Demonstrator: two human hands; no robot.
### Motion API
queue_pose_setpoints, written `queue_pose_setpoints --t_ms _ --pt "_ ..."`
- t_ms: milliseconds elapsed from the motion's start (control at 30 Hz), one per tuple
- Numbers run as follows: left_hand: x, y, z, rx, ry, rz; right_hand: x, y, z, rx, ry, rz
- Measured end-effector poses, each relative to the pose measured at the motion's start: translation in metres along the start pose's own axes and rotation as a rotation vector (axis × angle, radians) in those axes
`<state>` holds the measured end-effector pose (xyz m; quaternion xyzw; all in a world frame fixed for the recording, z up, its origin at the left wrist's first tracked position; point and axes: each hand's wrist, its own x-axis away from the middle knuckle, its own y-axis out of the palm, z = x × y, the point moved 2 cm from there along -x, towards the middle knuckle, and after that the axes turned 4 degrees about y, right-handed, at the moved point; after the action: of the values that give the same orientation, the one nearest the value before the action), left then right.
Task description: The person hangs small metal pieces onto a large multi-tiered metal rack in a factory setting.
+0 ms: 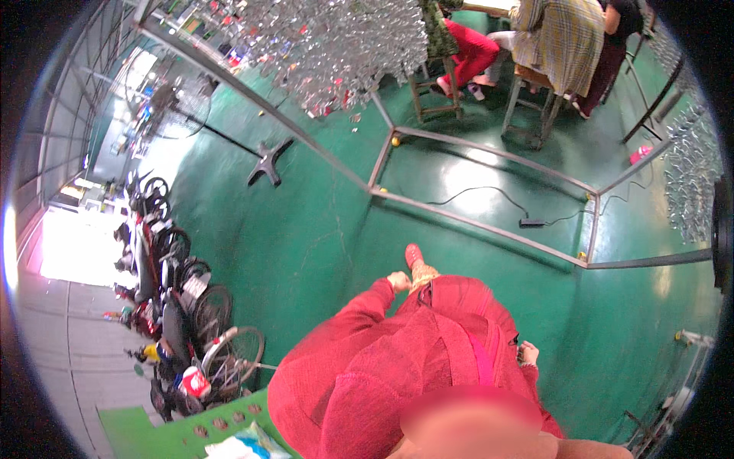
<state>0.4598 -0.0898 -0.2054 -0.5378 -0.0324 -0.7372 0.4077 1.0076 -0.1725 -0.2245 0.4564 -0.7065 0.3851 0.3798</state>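
Observation:
My left hand hangs beside my left leg at the end of a red sleeve. Its fingers look curled in, and nothing shows in them. On the other side, my right hand is low by my right hip, partly covered by the sleeve. Its small visible fingers are bent, with no object seen in them. Neither hand touches anything apart from possibly my clothes. A red shoe stands out on the green floor ahead of my body. Past it is the lower frame of a metal rack on small wheels.
Shiny silver pieces hang thickly from the rack. A black cable with a power strip lies inside its base. Seated people on wooden stools are beyond. A stand fan, parked motorbikes and a green table are at left.

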Motion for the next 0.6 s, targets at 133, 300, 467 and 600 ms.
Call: queue_pose_setpoints --t_ms 133,300,467,600 --pt "0.045 -0.024 0.04 0.03 -0.086 0.173 -0.004 -0.002 0.018 -0.014 0.092 -0.107" --pt "0.05 -0.034 0.074 0.015 -0.01 0.224 -0.027 0.013 0.008 -0.032 0.039 -0.127" --pt "0.039 -0.051 0.08 -0.166 0.151 0.369 -0.042 0.027 -0.021 -0.101 0.001 -0.141" --pt "0.041 -0.08 0.085 -0.175 0.094 0.539 -0.058 0.03 -0.04 -0.122 -0.012 -0.145"
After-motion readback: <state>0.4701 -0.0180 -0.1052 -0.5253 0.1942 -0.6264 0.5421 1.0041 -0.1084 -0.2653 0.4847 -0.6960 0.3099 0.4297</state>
